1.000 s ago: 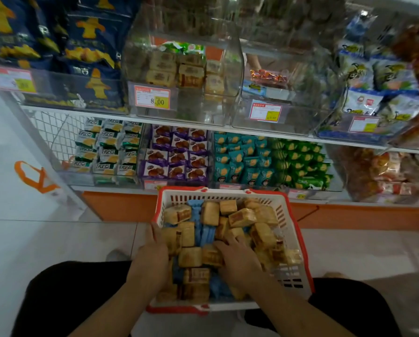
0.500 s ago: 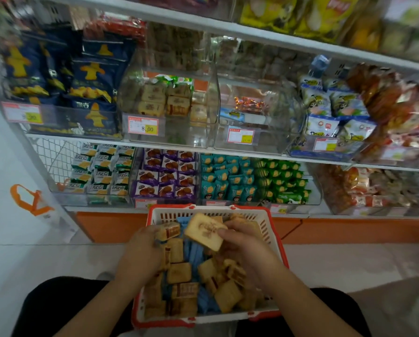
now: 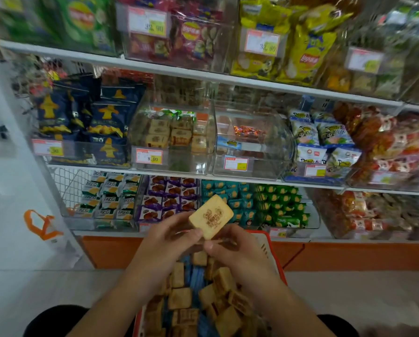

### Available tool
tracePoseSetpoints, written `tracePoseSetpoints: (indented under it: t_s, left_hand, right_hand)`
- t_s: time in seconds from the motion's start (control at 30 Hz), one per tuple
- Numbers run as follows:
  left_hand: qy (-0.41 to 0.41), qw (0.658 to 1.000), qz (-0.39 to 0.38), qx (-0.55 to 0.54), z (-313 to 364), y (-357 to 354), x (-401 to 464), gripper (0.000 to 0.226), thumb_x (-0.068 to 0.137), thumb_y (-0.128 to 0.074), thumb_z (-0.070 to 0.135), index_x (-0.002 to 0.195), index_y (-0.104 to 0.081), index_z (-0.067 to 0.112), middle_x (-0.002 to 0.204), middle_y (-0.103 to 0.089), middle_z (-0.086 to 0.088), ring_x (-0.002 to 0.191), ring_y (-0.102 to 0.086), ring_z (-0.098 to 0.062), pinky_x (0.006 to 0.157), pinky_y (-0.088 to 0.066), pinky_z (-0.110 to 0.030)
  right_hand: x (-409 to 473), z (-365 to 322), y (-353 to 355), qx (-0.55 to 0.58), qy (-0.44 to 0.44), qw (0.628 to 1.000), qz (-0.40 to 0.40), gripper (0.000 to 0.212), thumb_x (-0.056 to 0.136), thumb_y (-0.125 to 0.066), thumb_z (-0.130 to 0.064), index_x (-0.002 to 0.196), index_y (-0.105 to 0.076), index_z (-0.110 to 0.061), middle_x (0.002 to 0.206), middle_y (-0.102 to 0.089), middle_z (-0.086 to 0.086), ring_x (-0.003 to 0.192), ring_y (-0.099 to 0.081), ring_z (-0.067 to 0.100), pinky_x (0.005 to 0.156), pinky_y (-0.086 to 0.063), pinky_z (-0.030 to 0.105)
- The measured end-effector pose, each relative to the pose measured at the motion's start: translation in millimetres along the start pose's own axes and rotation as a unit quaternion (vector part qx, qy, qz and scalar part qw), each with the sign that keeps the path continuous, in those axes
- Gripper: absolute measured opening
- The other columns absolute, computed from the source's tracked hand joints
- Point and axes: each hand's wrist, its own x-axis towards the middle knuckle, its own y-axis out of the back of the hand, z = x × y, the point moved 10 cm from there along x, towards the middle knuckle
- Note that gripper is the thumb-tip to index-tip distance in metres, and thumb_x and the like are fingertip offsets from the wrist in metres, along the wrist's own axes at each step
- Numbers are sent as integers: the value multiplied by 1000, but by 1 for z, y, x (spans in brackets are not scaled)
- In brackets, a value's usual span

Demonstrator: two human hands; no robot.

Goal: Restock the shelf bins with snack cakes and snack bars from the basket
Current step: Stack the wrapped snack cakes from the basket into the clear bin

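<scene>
A tan square snack cake [image 3: 211,216] in a clear wrapper is raised above the red basket [image 3: 268,246]. My left hand [image 3: 166,235] and my right hand [image 3: 237,246] both pinch its lower edge. Beneath them the basket holds several more tan cakes [image 3: 180,297] and blue snack bars [image 3: 197,278]. On the middle shelf a clear bin [image 3: 173,139] is part-filled with the same cakes. Right of it a clear bin [image 3: 249,144] holds a few orange and blue bars.
Dark blue snack bags [image 3: 82,122] fill the bin at the left, white bags [image 3: 320,139] the one at the right. Chip bags [image 3: 288,40] crowd the top shelf. Small packets [image 3: 169,198] line the lowest shelf. An orange-handled bag [image 3: 41,224] sits on the floor at left.
Both hands lifted out of the basket. The right hand raised one cake, and the left hand joined it on the cake. My view tilted up toward the shelves.
</scene>
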Motion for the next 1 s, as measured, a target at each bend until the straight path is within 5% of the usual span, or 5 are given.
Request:
tracePoseSetpoints:
  t_s: [0.2, 0.33, 0.5, 0.73, 1.0]
  left_hand:
    - [12, 1000, 11, 25, 15, 11, 20, 30, 96, -70, 10, 110, -71, 37, 107, -77, 12, 98, -75, -12, 78, -64, -33]
    - [-11, 999, 22, 33, 40, 20, 46, 27, 96, -70, 16, 118, -71, 31, 105, -78, 4, 95, -76, -22, 82, -64, -38]
    - [-116, 985, 80, 99, 87, 56, 90, 24, 100, -61, 41, 124, -66, 41, 113, -72, 18, 103, -69, -3, 90, -55, -31]
    - [-213, 754, 112, 612, 87, 89, 168, 63, 103, -45, 38, 162, -24, 30, 166, -25, 2, 152, -27, -17, 116, -44, -38]
    - [-125, 722, 96, 673, 54, 84, 176, 84, 109, -31, 39, 153, 39, 24, 158, 47, 2, 149, 38, -19, 127, 0, -38]
  right_hand:
    - [10, -79, 21, -313, 229, 920, 48, 86, 87, -82, -12, 149, -35, -48, 145, -34, -27, 101, -58, 0, 80, -57, 23]
    - [29, -125, -6, -428, 329, 842, -14, 68, 86, -83, -21, 144, -51, -39, 140, -44, -27, 120, -48, -6, 96, -46, 12]
    - [86, -176, -13, -439, 305, 844, 41, 63, 89, -80, -26, 142, -47, -33, 123, -46, -22, 105, -49, -1, 86, -48, 14]
    - [235, -210, -56, -550, 247, 795, 68, 46, 87, -76, -24, 125, -51, -20, 112, -58, 6, 100, -62, 28, 83, -57, 40]
    - [342, -170, -99, -685, 195, 702, 0, 44, 87, -68, -38, 125, -54, -19, 106, -64, 11, 96, -65, 33, 74, -58, 39]
